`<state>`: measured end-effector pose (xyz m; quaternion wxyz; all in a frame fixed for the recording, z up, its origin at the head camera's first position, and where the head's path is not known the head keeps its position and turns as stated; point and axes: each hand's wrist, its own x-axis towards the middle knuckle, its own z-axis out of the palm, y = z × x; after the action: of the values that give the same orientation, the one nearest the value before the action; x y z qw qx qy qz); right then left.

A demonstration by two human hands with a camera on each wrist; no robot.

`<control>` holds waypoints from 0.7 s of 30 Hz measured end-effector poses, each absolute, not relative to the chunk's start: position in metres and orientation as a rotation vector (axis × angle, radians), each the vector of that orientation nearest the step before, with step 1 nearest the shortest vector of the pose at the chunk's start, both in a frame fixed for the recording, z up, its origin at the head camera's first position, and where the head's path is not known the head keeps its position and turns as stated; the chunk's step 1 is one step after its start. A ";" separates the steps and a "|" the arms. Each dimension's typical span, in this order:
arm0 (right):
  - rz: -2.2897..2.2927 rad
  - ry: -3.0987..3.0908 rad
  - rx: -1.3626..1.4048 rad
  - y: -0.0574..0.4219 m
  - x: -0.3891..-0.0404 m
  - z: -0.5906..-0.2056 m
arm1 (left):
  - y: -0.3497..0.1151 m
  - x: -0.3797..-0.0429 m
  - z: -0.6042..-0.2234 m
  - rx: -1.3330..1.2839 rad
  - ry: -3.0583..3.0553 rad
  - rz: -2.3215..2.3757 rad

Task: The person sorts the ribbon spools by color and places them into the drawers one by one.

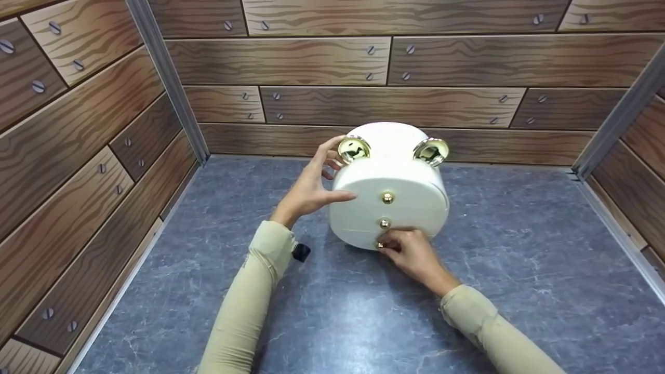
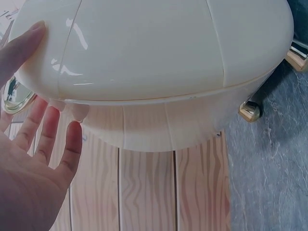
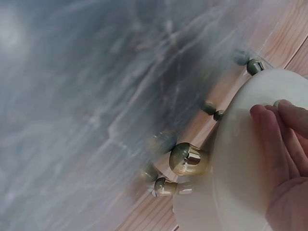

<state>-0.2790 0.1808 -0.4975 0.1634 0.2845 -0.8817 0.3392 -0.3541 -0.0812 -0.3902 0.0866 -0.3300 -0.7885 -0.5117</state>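
A glossy white rounded jewelry box (image 1: 389, 208) with drawer seams across its front stands on the grey floor. It carries two round gold ears on top, and gold knobs run down its front, the upper knob (image 1: 387, 197) above the middle knob (image 1: 384, 223). My left hand (image 1: 306, 184) spans its left side, fingers spread behind the left ear (image 1: 354, 149) and thumb lying against the front. In the left wrist view those fingers (image 2: 48, 132) look loosely bent along the side. With thumb and fingertips, my right hand (image 1: 413, 252) pinches the lowest knob (image 1: 380, 245).
Short gold feet (image 3: 187, 159) hold the box off the grey marbled floor (image 1: 182, 270). Wood-print walls (image 1: 322, 62) enclose the back and sides, with grey metal strips (image 1: 166, 78) at the corners. A small black device (image 1: 301, 252) sits at the left cuff.
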 end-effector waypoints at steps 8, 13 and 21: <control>0.983 -2.530 0.779 0.180 -0.279 -0.496 | -0.083 -0.355 -0.392 -0.994 -2.351 -1.528; 0.989 -2.530 0.787 0.180 -0.278 -0.497 | -0.084 -0.354 -0.392 -0.982 -2.367 -1.518; 1.029 -2.536 0.766 0.180 -0.277 -0.498 | -0.083 -0.353 -0.391 -0.980 -2.373 -1.513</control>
<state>-0.2769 0.1804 -0.4978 0.1491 0.2664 -0.8824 0.3579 -0.3534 -0.0829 -0.3912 0.0806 -0.3278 -0.7936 -0.5062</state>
